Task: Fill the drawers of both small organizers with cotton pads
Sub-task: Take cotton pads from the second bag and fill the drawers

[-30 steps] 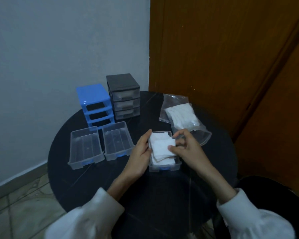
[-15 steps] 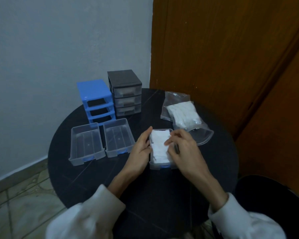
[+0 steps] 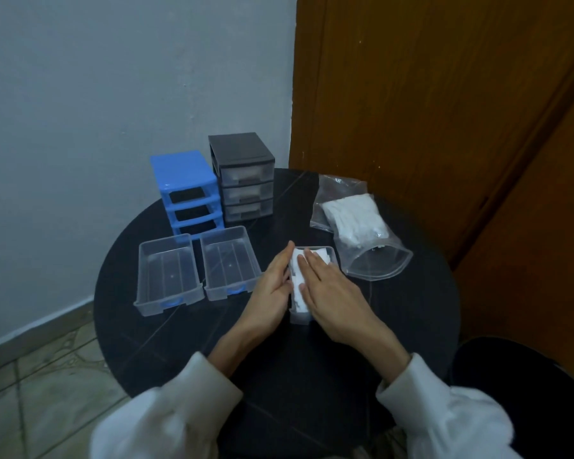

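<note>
Two empty clear drawers (image 3: 168, 274) sit left, before the blue organizer (image 3: 186, 190); your left hand (image 3: 272, 289) rests flat-fingered against the third drawer (image 3: 299, 318); your right hand (image 3: 332, 293) presses its cotton pads (image 3: 297, 279) down, fingers straight; the bag (image 3: 362, 233) lies right.

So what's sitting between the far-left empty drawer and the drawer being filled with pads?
In the head view, a second empty clear drawer, plus the left hand resting against the filled drawer.

We see a round black worktop (image 3: 362, 342). Around the filled drawer (image 3: 300, 318): two empty drawers (image 3: 166, 276) left, blue organizer (image 3: 186, 190) and black organizer (image 3: 242, 175) behind, pad bag (image 3: 355, 226) right.
</note>
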